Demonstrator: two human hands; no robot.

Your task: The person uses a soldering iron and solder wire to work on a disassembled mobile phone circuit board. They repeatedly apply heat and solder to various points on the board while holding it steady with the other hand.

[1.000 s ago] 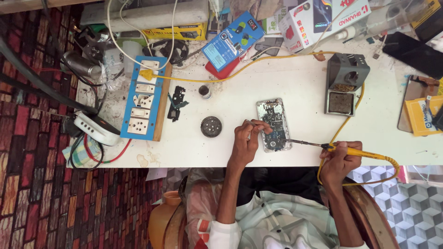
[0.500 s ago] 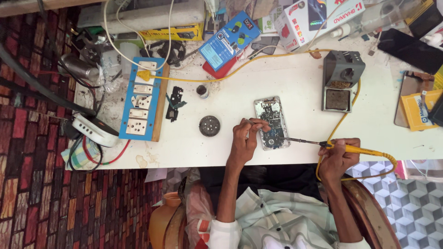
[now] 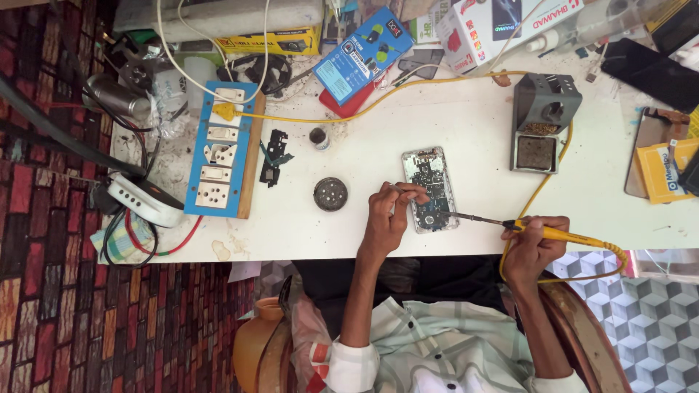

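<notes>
The right hand (image 3: pixel 535 247) is wrapped tight around a yellow soldering iron (image 3: pixel 542 231). The iron lies almost flat, its thin metal tip pointing left onto the opened phone (image 3: pixel 430 189), a long flat rectangle on the white table (image 3: pixel 466 124). The left hand (image 3: pixel 387 218) pinches something thin, maybe solder wire, at the phone's edge.
</notes>
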